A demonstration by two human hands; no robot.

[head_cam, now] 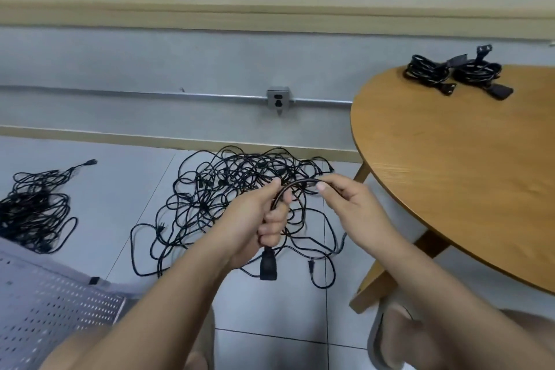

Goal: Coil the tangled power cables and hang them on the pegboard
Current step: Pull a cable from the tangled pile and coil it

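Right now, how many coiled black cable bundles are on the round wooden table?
2. On the round wooden table, near its far edge: the left coiled black bundle, the right coiled black bundle beside it. The table runs off frame; others may be hidden.

Your left hand [264,219] and right hand [354,210] both hold one cable [300,181] that bridges them, so nothing passes between them. Beneath them and out to 12 o'clock, the tangled pile [210,189] covers the floor right up to the wall. At 3 o'clock the round table [450,174] has its edge near your right hand, and its legs [372,285] stand at 5 o'clock. Bare tile [120,189] at 10 o'clock leaves a lane between that pile and the second pile [36,210] at 9. The perforated panel [45,303] blocks 8 o'clock. The tabletop is free apart from the coiled cables [450,72] at 2 o'clock.
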